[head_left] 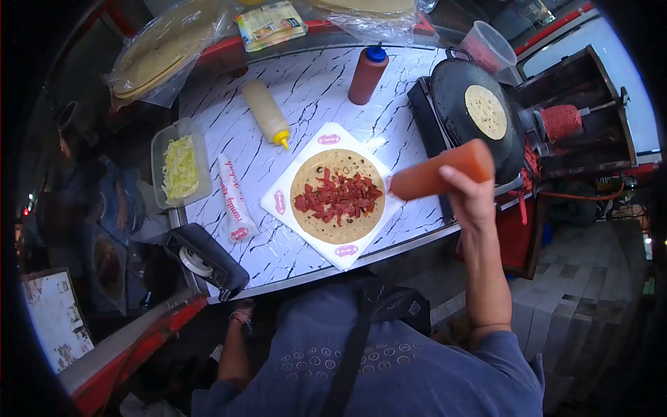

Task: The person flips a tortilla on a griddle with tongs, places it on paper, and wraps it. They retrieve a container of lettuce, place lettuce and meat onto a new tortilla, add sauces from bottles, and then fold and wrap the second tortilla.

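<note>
My right hand (469, 198) is wrapped round an orange squeeze bottle (445, 170), tilted and slightly blurred, with its lower left end near the flatbread. The flatbread (321, 226) lies on white printed paper (278, 201), with a band of chopped reddish meat (338, 197) across its middle. My left hand (243, 309) hangs low below the counter's front edge, near the black tape dispenser; its fingers are too dark to make out. A cream squeeze bottle with a yellow tip (264, 111) lies behind the flatbread. A dark red bottle with a blue cap (368, 75) stands farther back.
At left are a tub of shredded lettuce (179, 170), a printed paper-wrapped roll (235, 198) and a tape dispenser (208, 260). A round griddle (445, 87) holds another flatbread (486, 112). Beyond it is a meat spit (560, 123). Bagged flatbreads (163, 52) sit at the back.
</note>
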Demonstrator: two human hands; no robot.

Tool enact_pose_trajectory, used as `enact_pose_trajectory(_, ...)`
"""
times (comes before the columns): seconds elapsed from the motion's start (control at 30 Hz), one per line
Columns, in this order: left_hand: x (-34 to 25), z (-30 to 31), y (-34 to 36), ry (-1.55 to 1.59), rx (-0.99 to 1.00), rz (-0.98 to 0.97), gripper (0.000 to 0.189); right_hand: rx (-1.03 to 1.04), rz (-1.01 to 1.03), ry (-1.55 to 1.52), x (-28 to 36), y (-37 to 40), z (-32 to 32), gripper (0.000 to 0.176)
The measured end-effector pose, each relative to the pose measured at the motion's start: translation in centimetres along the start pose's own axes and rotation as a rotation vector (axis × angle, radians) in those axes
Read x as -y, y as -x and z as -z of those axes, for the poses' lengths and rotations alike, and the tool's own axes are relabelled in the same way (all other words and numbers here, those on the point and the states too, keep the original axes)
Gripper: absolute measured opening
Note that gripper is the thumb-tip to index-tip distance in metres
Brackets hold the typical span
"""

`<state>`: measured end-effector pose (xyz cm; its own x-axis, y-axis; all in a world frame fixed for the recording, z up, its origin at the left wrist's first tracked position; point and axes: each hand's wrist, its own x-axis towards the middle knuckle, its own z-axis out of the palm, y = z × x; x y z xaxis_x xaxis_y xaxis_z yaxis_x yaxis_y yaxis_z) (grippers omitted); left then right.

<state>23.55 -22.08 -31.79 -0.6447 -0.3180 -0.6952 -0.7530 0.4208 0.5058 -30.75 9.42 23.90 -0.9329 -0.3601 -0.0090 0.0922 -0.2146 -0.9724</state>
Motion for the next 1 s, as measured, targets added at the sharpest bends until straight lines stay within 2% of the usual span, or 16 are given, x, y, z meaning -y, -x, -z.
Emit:
enact_pose_trajectory(0.1,0.1,-1.2,0.2,-0.25,0.038,-0.034,0.033,0.038,0.085,0.024,0.8,0.8,-0.6,0.04)
enact_pose_trajectory(0.17,0.0,-1.4,-0.3,-0.419,0.059,-0.06,0.035,0.056,0.07,0.024,2.3,0.8,-0.6,0.04)
enact_pose_trajectory(0.23,0.2,-2.2,0.0,-0.401,0.058,-0.042,0.034,0.07,0.042,0.027,2.8,1.2,-0.8,0.04)
enact_pose_trajectory(0.4,-0.4,-2.8,-1.4,-0.335,0.012,0.004,0.033,0.111,0.12,0.037,3.8,1.3,-2.4,0.039)
enact_pose_trajectory(0.47,-0.5,-3.4,0.2,-0.135,0.032,0.079,0.031,0.065,0.157,0.034,3.9,1.4,-2.8,0.041)
enact_pose_trajectory(0.5,-0.9,-3.0,0.7,-0.039,0.035,0.111,0.029,0.166,0.149,0.034,3.3,1.7,-3.0,0.04)
enact_pose_trajectory(0.57,-1.8,-1.8,1.6,0.153,0.047,0.172,0.028,0.148,0.085,0.05,3.0,2.2,-3.7,0.039)
enact_pose_trajectory(0.67,-1.3,-1.4,2.6,0.219,0.13,0.113,0.029,0.131,0.161,0.033,3.8,1.6,-3.9,0.043)
enact_pose_trajectory(0.7,-1.2,-1.4,2.8,0.222,0.124,0.112,0.029,0.165,0.177,0.024,3.0,1.7,-4.0,0.043)
enact_pose_trajectory(0.77,-0.2,-2.2,3.2,-0.157,-0.008,-0.068,0.03,0.157,0.036,0.014,2.4,2.4,-4.5,0.047)
enact_pose_trajectory(0.8,-0.3,-2.3,3.0,-0.152,-0.01,-0.063,0.03,0.171,0.076,0.026,2.9,1.7,-4.3,0.044)
enact_pose_trajectory(0.83,-1.2,-1.8,3.1,-0.075,0.013,0.063,0.029,0.185,0.111,0.038,3.4,1.2,-4.2,0.042)
enact_pose_trajectory(0.87,-1.5,-1.9,3.5,0.001,0.036,0.19,0.029,0.11,0.146,0.034,3.3,1.4,-4.9,0.037)
enact_pose_trajectory(0.9,-1.7,-1.9,3.9,0.007,0.032,0.196,0.029,0.118,0.143,0.031,2.9,1.6,-5.3,0.037)
enact_pose_trajectory(0.97,-1.4,-2.0,3.9,0.016,-0.027,0.167,0.027,0.266,0.062,0.037,2.0,2.1,-5.9,0.032)
enact_pose_trajectory(1.0,-1.1,-2.1,3.8,0.02,-0.027,0.172,0.027,0.253,0.111,0.065,2.4,1.4,-5.8,0.033)
